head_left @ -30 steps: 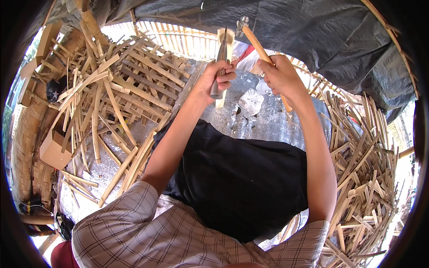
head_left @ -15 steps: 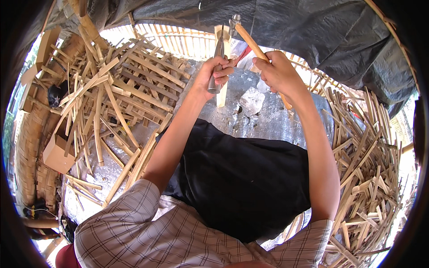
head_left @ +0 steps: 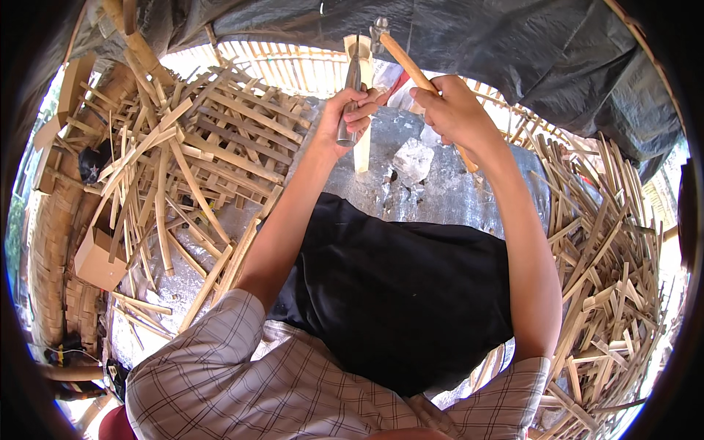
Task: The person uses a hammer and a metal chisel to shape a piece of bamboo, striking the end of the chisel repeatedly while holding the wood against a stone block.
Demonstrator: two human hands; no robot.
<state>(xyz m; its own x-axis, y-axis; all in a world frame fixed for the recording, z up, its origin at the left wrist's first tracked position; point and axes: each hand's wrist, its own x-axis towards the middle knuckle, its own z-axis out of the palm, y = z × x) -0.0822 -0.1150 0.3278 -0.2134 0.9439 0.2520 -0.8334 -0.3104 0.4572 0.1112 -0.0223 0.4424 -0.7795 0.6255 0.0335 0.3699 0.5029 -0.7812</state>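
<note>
Out in front of me, my left hand (head_left: pixel 350 117) is wrapped around a long metal tool (head_left: pixel 347 132) with a thick round shank that narrows to a dark, thin tip pointing away. Its exact kind does not show. Behind that hand stands a pale bamboo piece (head_left: pixel 362 154), partly covered by the fingers. My right hand (head_left: pixel 453 110) grips a hammer (head_left: pixel 408 59) by its wooden handle. The hammer's rounded metal head is up beside the tool's tip, with a small gap between them. A black cloth (head_left: pixel 396 293) covers my lap.
Crossed bamboo strips (head_left: pixel 242 125) are stacked at the left, with loose ones leaning on them. Another heap of bamboo strips (head_left: pixel 601 293) lies at the right. A whitish block (head_left: pixel 413 161) sits on the grey metallic sheet (head_left: pixel 469 202). Black plastic sheeting (head_left: pixel 513 51) hangs ahead. A cardboard box (head_left: pixel 100 260) is at left.
Both hands, with the metal tool and the hammer, have shifted slightly away and to the left. Their grips look the same.
</note>
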